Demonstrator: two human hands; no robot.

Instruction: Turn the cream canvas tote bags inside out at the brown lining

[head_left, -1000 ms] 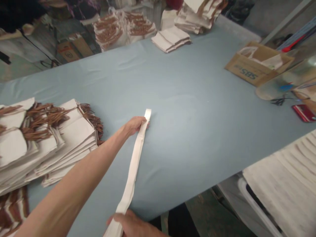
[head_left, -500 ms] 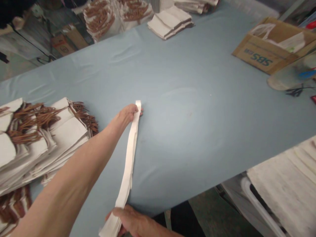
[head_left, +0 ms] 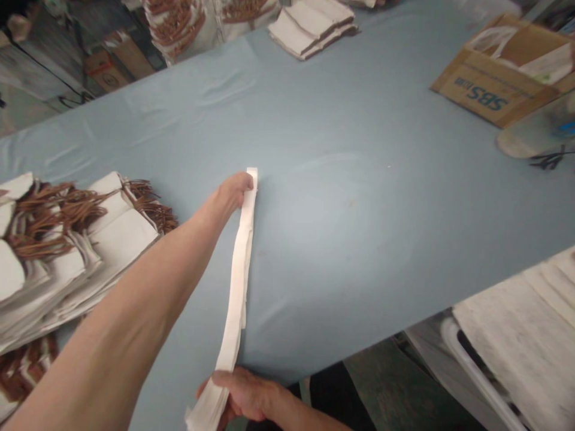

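Several corded stacks (head_left: 128, 230) left of the white strips (head_left: 239, 257), carton (head_left: 485, 93) well apart

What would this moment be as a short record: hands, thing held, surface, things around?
Left hand: holds white strips near the far end
Right hand: holds them near the close end
Surface: blue-grey table
Left side: stacked pale pieces, brown cords
Far side: folded pale pieces
Far right: cardboard box marked SBS

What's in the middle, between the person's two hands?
In the head view, a layered white strip runs from the left hand to the right hand.
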